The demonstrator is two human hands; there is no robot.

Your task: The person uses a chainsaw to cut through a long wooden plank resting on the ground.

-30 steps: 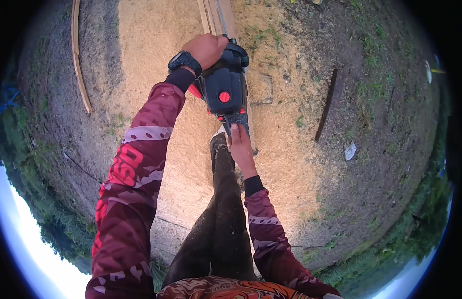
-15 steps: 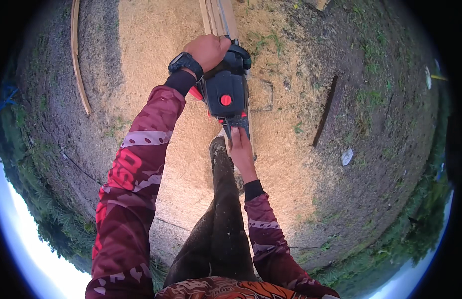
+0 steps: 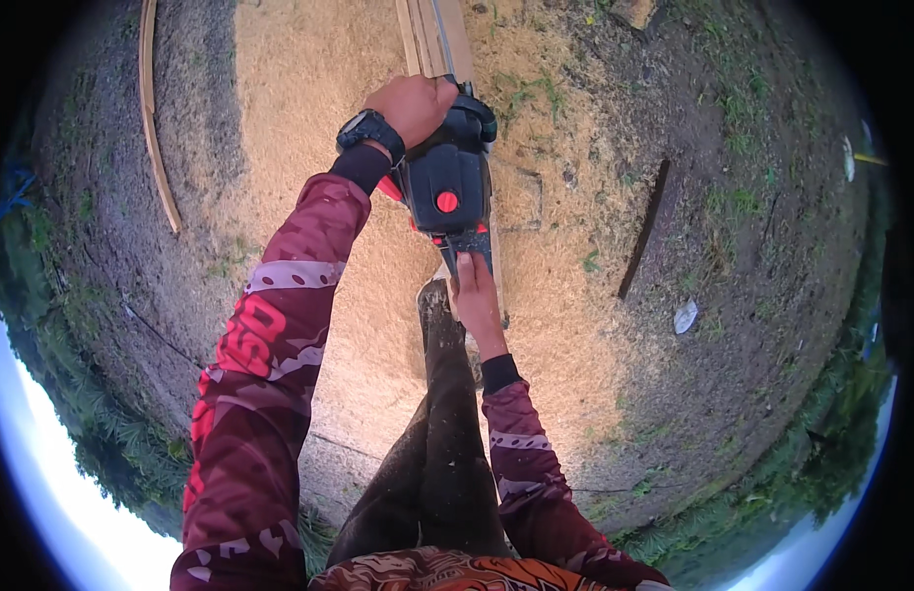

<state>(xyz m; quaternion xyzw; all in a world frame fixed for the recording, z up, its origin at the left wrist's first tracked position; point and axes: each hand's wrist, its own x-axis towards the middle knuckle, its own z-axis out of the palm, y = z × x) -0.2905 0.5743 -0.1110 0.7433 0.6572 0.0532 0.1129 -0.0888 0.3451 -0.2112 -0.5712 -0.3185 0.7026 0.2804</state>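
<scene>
My left hand (image 3: pixel 410 108), a dark watch (image 3: pixel 366 133) at its wrist, grips the front handle of a black chainsaw (image 3: pixel 439 177) with red parts and a round red cap. The saw's bar points away from me, along long pale timber boards (image 3: pixel 418 37) lying lengthwise below it. My right hand (image 3: pixel 477 300) is closed on the rear handle, fingers partly hidden. Beside it my shoe (image 3: pixel 433 291) is at the lower part of the timber; whether it rests on the wood I cannot tell.
Pale sawdust (image 3: pixel 309 128) covers the ground under me. A narrow plank (image 3: pixel 154 148) lies at the left, a dark strip (image 3: pixel 642 231) and a small white scrap (image 3: pixel 685 317) at the right. Grass patches dot the soil; greenery rings the edges.
The saw and both hands appear slightly lower in the view, as does the surrounding ground. Both grips look the same.
</scene>
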